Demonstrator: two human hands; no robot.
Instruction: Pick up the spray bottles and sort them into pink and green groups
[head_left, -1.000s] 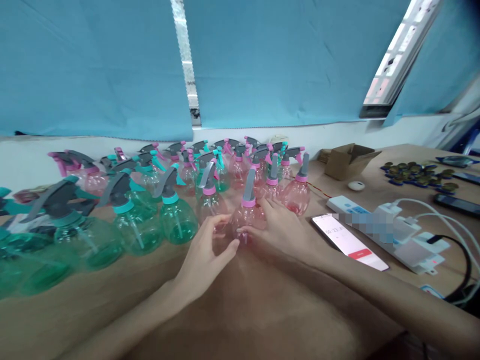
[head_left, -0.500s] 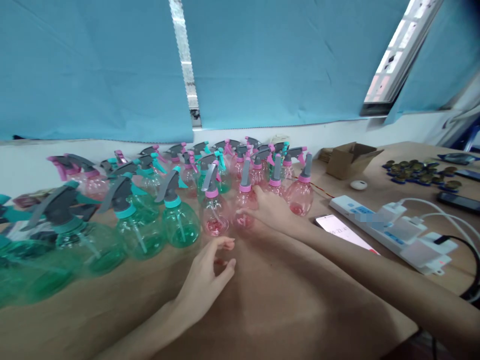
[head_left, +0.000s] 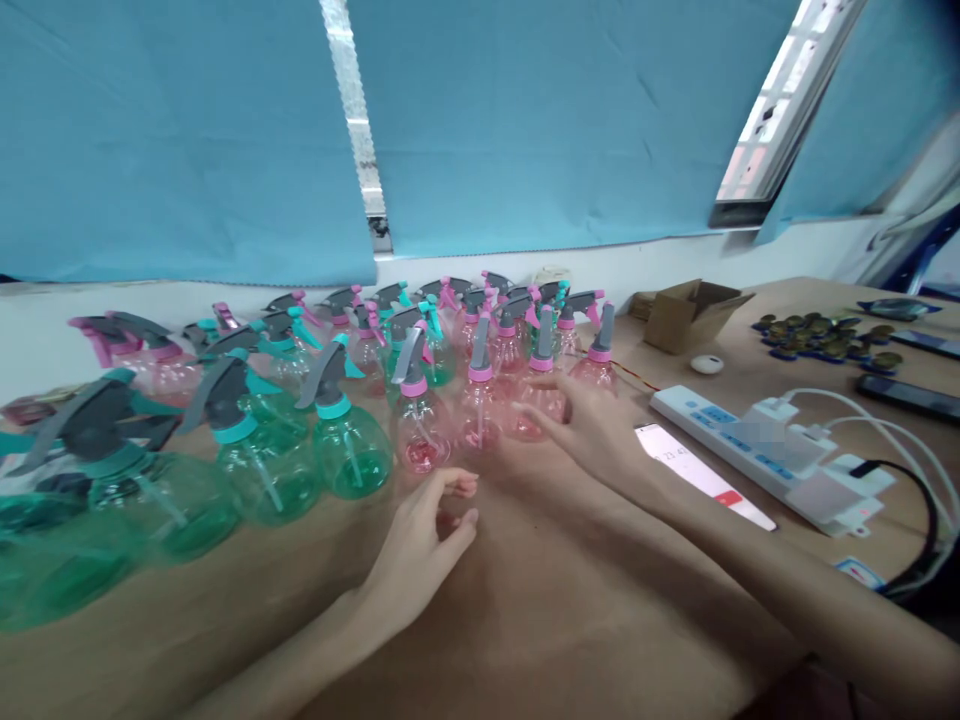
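Pink and green spray bottles with grey triggers crowd the table in rows. My right hand (head_left: pixel 600 425) is at the front row's right part, thumb and forefinger apart in front of a pink spray bottle (head_left: pixel 538 408); whether they touch it I cannot tell. Behind that hand another pink spray bottle (head_left: pixel 597 370) is partly hidden. Lower down, my left hand (head_left: pixel 420 540) hovers over the table with curved, parted fingers and holds nothing. Closest to it stand a pink spray bottle (head_left: pixel 422 425) and a green spray bottle (head_left: pixel 351 455).
To the right lie a lit phone (head_left: pixel 705 478) and a white power strip (head_left: pixel 750 450) with plugged-in chargers and cables. Farther back are an open cardboard box (head_left: pixel 690 318), a small white object (head_left: pixel 706 365), several round brownish pieces (head_left: pixel 825 338) and a dark phone (head_left: pixel 911 397).
My right hand has moved right, from one pink spray bottle to the one beside it, and its fingers have parted. The left hand has stayed nearly still. The view has shifted slightly.
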